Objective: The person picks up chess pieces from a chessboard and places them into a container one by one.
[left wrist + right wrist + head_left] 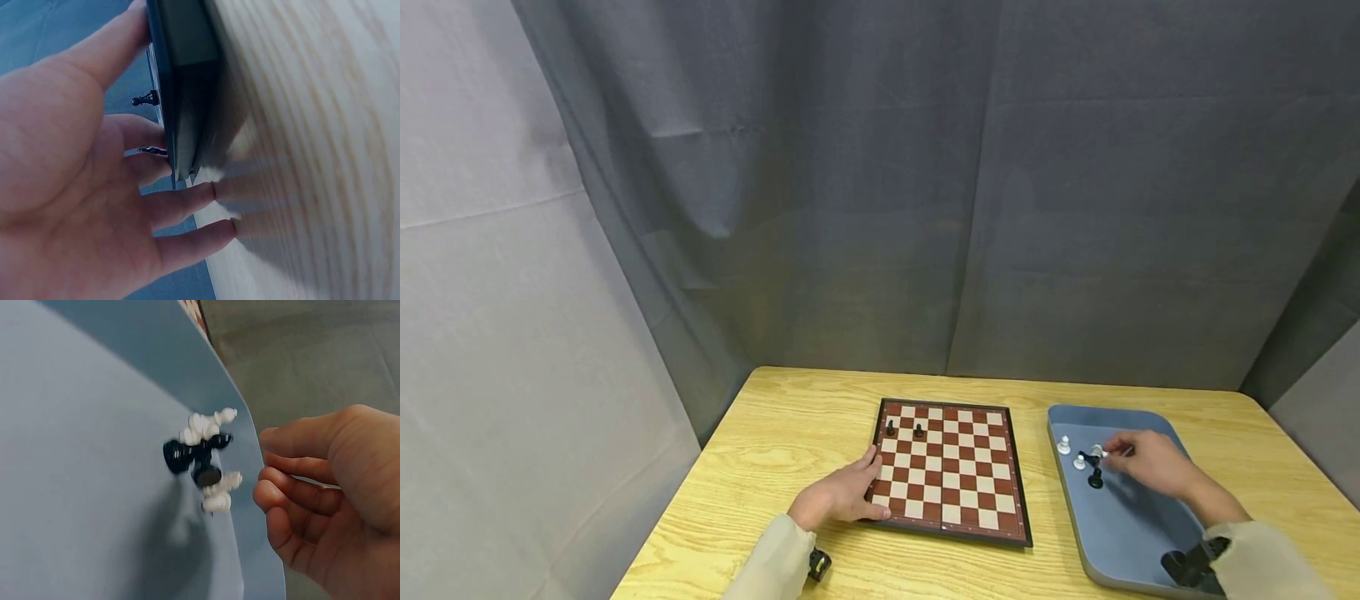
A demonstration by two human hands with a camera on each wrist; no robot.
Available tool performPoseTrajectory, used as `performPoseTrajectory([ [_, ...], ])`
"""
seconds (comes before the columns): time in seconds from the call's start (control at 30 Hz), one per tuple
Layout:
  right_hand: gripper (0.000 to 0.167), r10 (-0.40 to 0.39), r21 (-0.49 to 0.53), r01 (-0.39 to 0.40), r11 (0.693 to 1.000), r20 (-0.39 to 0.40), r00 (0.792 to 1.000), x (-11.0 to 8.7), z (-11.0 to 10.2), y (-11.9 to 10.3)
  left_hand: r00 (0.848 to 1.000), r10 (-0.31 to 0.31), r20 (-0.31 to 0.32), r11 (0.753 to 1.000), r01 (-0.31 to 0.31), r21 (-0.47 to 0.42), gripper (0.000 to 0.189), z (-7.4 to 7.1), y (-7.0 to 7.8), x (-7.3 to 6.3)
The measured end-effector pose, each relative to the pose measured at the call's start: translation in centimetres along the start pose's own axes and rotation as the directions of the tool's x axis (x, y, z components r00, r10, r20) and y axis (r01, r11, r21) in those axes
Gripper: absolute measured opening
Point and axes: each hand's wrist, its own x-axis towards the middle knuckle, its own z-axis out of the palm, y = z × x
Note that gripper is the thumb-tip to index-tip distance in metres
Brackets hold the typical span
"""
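Note:
A brown-and-cream chessboard (943, 471) lies on the table, with one black pawn (891, 428) and another black pawn (918, 431) standing near its far left corner. My left hand (842, 492) rests against the board's left edge, thumb at the near corner; in the left wrist view two fingertips touch the wood. Over the blue tray (1138, 533), my right hand (1153, 462) hovers with bent, loose fingers and nothing visible between them. Below its fingertips cluster white pieces (203, 427) and black pieces (179, 456), some overlapping. A white pawn (1064, 446) stands by the tray's left wall.
Both lie on a light wooden table (775, 433), the tray to the right of the board with a strip of tabletop between them. Grey curtains (880, 208) hang behind the table and a paler cloth (497, 333) hangs at the left.

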Motion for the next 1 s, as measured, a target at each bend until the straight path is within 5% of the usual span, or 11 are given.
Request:
performPoseTrajectory([
  [1.0, 0.019, -0.175, 0.171, 0.165, 0.971, 0.044, 0.984, 4.6, 4.6, -9.0, 1.0, -0.012, -0.007, 1.0, 0.012, 0.021, 0.089, -0.1, 0.2, -0.3],
])
